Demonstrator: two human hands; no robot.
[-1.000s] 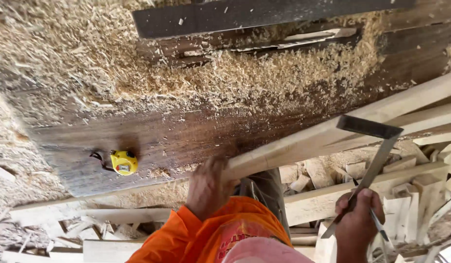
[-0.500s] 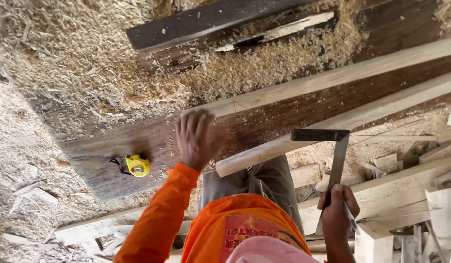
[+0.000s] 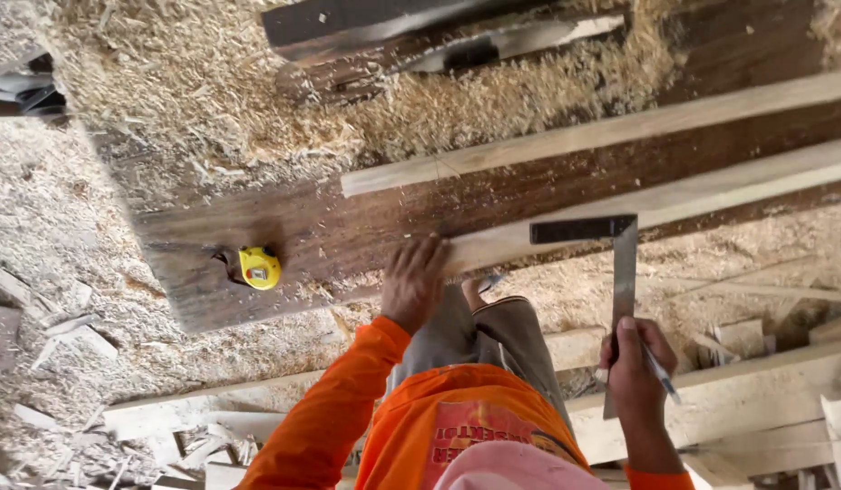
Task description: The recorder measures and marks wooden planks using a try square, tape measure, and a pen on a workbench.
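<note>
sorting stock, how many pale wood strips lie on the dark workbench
2. The farther strip lies up the bench; the nearer strip has its end under the left hand. Both run off frame; shavings may hide others.

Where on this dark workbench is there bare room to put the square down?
Bare dark bench lies between the yellow tape measure and the left hand, below the upper wooden strip. The far side is heaped with shavings. The right hand holds the square near the lower strip.
</note>
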